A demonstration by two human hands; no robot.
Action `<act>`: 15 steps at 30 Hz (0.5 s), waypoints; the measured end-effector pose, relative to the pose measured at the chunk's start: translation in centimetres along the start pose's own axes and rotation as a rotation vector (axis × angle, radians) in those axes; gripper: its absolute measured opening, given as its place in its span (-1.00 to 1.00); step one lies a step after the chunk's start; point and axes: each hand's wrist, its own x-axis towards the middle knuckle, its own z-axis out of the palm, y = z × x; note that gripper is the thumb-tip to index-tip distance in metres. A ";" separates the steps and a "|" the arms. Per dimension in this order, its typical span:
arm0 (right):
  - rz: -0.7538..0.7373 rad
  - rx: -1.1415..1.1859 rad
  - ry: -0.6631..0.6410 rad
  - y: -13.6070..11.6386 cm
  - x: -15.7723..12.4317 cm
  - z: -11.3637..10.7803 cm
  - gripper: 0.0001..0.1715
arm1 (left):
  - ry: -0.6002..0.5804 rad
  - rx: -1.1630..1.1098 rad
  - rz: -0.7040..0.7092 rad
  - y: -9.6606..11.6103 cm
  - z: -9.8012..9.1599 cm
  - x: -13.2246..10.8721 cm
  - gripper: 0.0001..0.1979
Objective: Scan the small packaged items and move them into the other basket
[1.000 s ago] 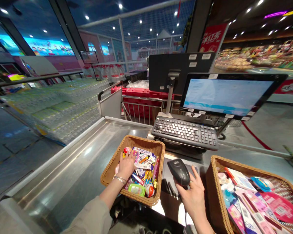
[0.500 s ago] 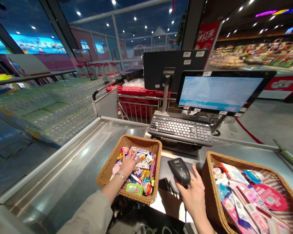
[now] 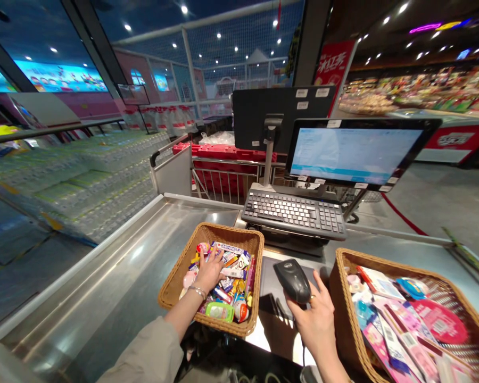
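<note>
My left hand point(image 3: 208, 272) reaches into a wicker basket point(image 3: 175, 282) filled with several small colourful packets point(image 3: 231, 268). Its fingers lie spread flat on the packets and grip nothing that I can see. A bracelet circles that wrist. My right hand point(image 3: 316, 314) grips a black handheld barcode scanner point(image 3: 292, 279) over the dark mat between the two baskets. A second wicker basket point(image 3: 339, 298) to the right holds several flat pink and blue packages point(image 3: 403, 324).
A grey keyboard point(image 3: 294, 214) and a lit touchscreen point(image 3: 357, 154) stand behind the baskets, with a second black monitor point(image 3: 279, 117) facing away. A steel counter point(image 3: 115, 276) runs to the left. Red shopping baskets point(image 3: 223, 159) and stacked bottled water point(image 3: 96, 181) lie beyond.
My left hand has shifted a little across the packets in the basket, fingers spreading. The right hand keeps the scanner in the same place. The view has drifted slightly.
</note>
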 end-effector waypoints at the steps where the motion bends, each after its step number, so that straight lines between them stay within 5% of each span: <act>1: -0.005 -0.003 0.003 0.0 0.0 0.0 -0.64 | 0.011 0.000 -0.001 0.1 -0.2 0.0 -0.85; 15: -0.076 -0.057 0.057 -0.6 0.1 0.1 -0.62 | 0.332 0.011 -0.010 1.8 -5.1 0.5 -0.88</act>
